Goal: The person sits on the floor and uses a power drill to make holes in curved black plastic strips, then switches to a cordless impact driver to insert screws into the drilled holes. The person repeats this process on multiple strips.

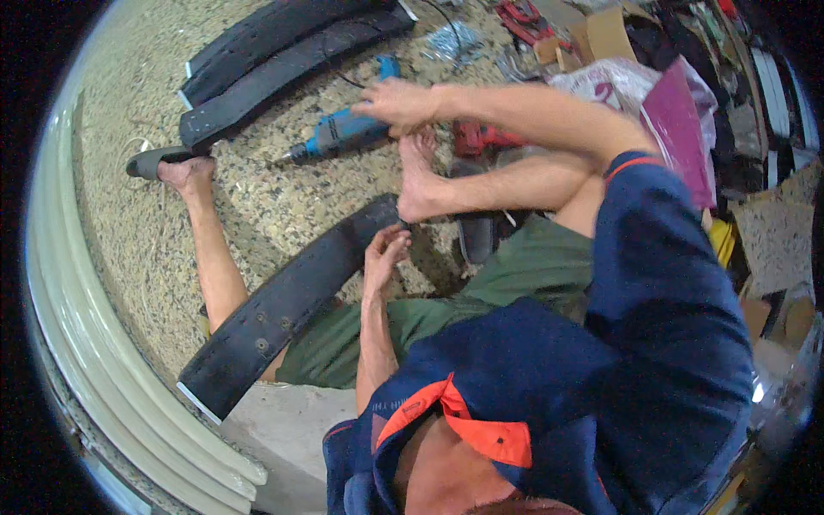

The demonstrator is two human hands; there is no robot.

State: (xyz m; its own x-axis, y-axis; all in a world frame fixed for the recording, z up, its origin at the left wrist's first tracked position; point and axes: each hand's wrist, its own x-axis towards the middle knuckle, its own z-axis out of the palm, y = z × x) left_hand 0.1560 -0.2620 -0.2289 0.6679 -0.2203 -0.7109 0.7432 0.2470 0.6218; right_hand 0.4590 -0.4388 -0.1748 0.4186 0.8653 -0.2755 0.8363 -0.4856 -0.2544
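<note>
My right hand [397, 105] reaches across and lies over the rear of a blue power drill [343, 134], fingers curled round it. The drill is on its side on the speckled floor, its bit pointing left. A long black curved strip [287, 296] with small holes and a white edge at its near end slants across my lap. At its far end, beside my bare foot [419, 184], my left hand [386, 257] is closed in a pinch. Something small and dark shows at those fingertips, too small to name.
More black curved strips [296, 53] lie at the far left. Beyond the drill are a clear plastic bag of small parts [453, 43] and red tools [524, 21]. Cardboard [605, 36] and a white and magenta sack [678, 116] stand right. Pale long rolls [94, 343] line the left side.
</note>
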